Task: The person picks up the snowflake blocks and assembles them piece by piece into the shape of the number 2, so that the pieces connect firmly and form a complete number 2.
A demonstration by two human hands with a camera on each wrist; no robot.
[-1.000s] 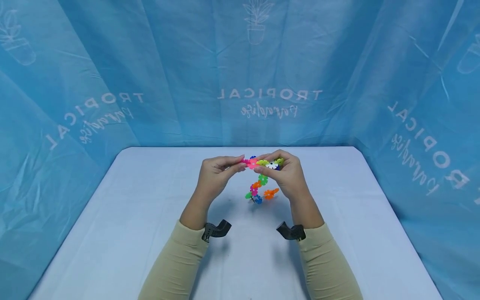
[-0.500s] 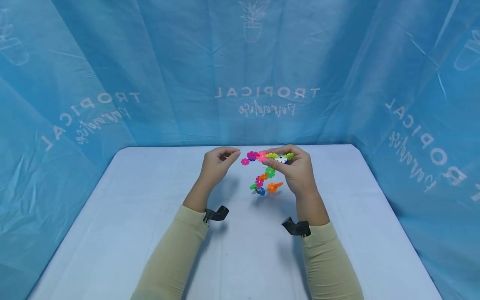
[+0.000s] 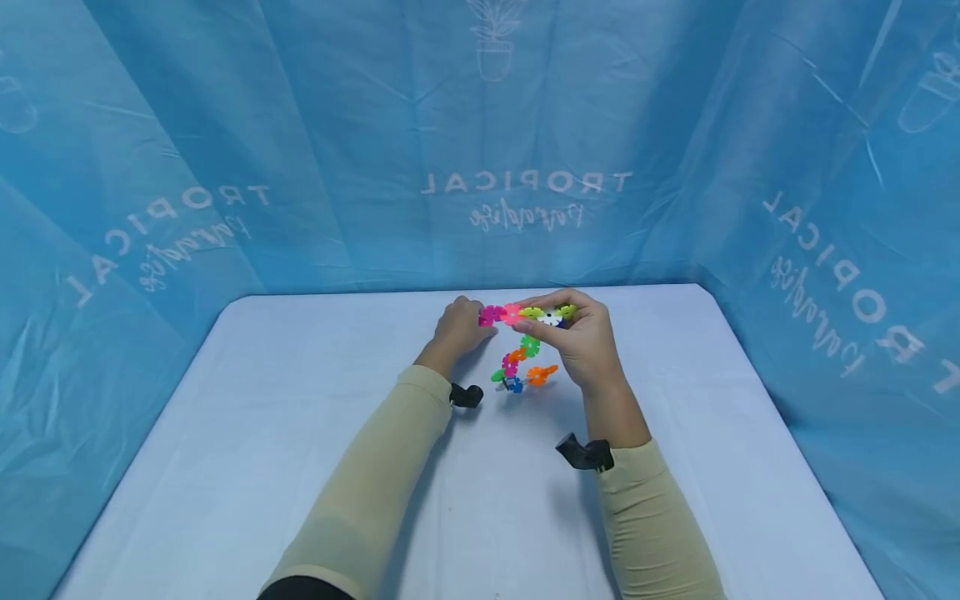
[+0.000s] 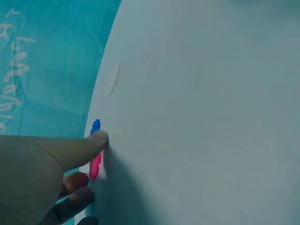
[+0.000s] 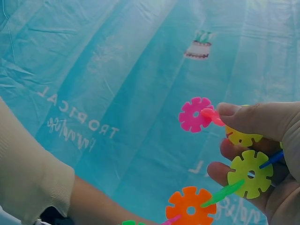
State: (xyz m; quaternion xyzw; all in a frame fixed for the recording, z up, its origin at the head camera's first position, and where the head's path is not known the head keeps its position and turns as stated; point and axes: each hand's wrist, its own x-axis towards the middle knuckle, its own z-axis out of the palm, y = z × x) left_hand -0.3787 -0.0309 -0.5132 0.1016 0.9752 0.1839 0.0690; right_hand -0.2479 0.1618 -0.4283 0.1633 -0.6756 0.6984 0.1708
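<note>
In the head view my right hand pinches a chain of interlocking flower discs. The chain hangs below it and loops left and down. In the right wrist view the thumb presses near a yellow disc, with a magenta disc sticking out beyond it and an orange disc lower down. My left hand is low at the far side of the table, left of the chain. In the left wrist view its thumb covers part of a blue disc and a pink disc. Whether it grips them is hidden.
A white disc lies on the white table beyond the left hand. Blue curtains with mirrored lettering enclose the back and sides. A black wrist mount sits on each sleeve.
My left hand first let go of the chain's pink end, then reached forward and down towards the table's far edge. My right hand keeps its hold on the chain, shifting slightly.
</note>
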